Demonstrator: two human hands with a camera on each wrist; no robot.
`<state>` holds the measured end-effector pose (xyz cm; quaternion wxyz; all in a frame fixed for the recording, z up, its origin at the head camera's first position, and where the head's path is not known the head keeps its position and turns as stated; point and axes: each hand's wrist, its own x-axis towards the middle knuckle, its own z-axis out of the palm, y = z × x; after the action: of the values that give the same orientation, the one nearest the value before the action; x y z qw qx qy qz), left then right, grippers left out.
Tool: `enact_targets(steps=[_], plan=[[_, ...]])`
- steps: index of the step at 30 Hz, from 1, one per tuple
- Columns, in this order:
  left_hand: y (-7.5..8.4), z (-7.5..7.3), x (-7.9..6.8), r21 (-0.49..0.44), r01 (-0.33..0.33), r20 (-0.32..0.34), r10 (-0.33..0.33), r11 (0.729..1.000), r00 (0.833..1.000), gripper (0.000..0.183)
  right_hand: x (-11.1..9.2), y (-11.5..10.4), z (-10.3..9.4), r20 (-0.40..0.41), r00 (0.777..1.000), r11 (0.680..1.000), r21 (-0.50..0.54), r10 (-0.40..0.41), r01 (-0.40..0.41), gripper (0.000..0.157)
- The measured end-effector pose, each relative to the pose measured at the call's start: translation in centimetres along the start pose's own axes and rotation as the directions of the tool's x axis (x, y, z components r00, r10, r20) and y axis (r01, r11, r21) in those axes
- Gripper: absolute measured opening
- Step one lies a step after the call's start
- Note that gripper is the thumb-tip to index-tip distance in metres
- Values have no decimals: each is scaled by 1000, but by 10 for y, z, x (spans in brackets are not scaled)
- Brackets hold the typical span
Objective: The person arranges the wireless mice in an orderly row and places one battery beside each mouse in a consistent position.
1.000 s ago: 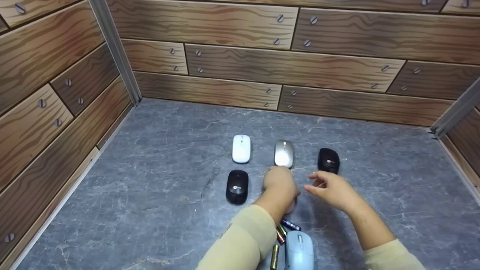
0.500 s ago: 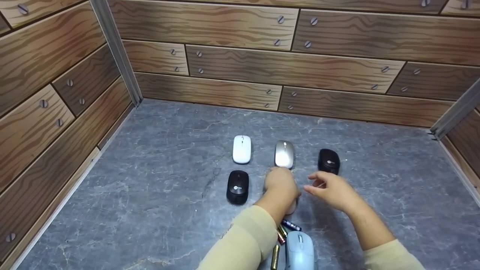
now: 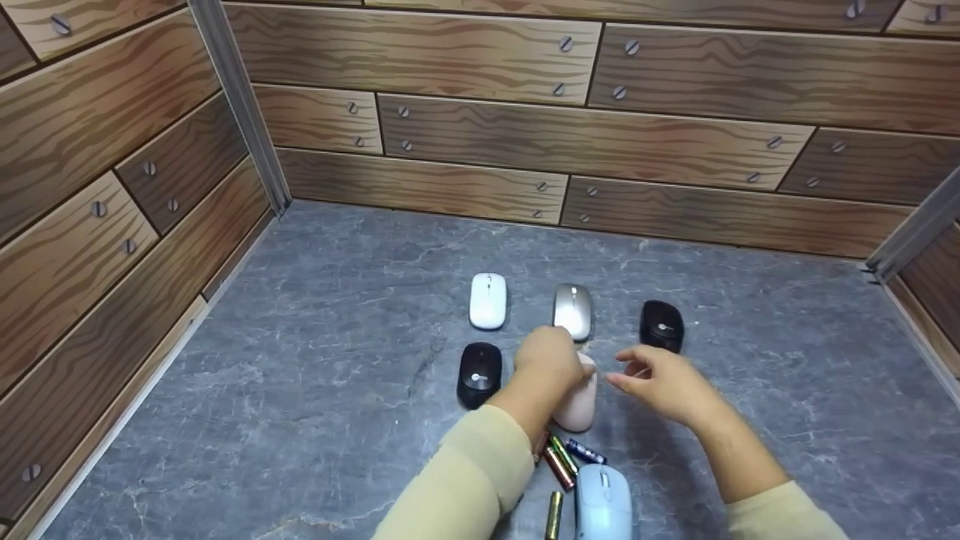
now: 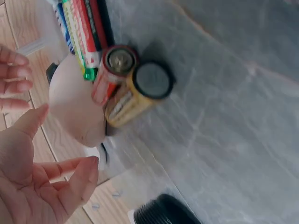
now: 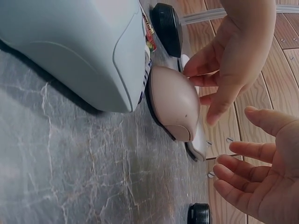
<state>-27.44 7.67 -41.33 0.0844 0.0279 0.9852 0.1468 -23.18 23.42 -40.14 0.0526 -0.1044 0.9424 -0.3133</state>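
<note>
My left hand [image 3: 549,360] hovers at the far left side of a pale pink computer mouse [image 3: 576,405]. The left wrist view has its thumb and fingers [image 4: 74,184] apart, with nothing between them. Just right of that mouse, my right hand [image 3: 666,382] is held in the air with fingers loosely bent, holding nothing. From the right wrist, the pink mouse [image 5: 175,100] sits between a light blue mouse [image 5: 84,51] and the silver mouse [image 5: 200,140]. Several batteries [image 3: 559,461] lie behind the blue mouse, some hidden by my left sleeve.
A white mouse [image 3: 488,301] and a silver mouse [image 3: 572,309] lie farther back. One black mouse [image 3: 480,375] is left of my left hand; another black mouse [image 3: 661,326] is beyond my right hand. A lone battery [image 3: 553,516] lies beside the blue mouse. Wood-patterned walls [image 3: 465,135] enclose the grey table.
My left hand has shifted left off the pink mouse, which now shows more, as do the batteries by my sleeve. My right hand has stayed put. The view has tilted slightly.
</note>
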Motion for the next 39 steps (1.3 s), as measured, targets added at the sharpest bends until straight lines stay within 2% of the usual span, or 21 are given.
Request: enact_targets(steps=[7,11,15,22,27,32,34,39], plan=[[-19,-15,-1,-23,-114,-22,114,993,993,49,0,-4,0,-2,1000,1000,-12,1,-1,42],[-31,-24,-4,-18,-146,-11,145,989,989,52,-3,-5,0,2,1000,1000,-17,-10,10,43],[-42,-33,-9,-60,-169,-2,169,984,986,56,-7,-6,-1,5,1000,1000,-26,-11,11,46],[-51,-45,-23,-77,-242,-10,242,967,970,54,-15,-14,-4,9,1000,999,-47,-12,13,48],[-51,-48,-38,-81,-274,-2,274,958,962,53,-23,-21,-4,18,1000,998,-67,-8,9,49],[-51,-46,-54,-73,-321,12,323,944,946,53,-32,-25,2,31,999,995,-98,-13,16,48],[-52,-45,-58,-64,-340,14,342,938,940,52,-37,-25,7,49,999,994,-106,-10,15,48],[-56,-42,-62,-47,-353,11,354,934,935,55,-48,-21,21,90,996,995,-100,-6,15,45]])
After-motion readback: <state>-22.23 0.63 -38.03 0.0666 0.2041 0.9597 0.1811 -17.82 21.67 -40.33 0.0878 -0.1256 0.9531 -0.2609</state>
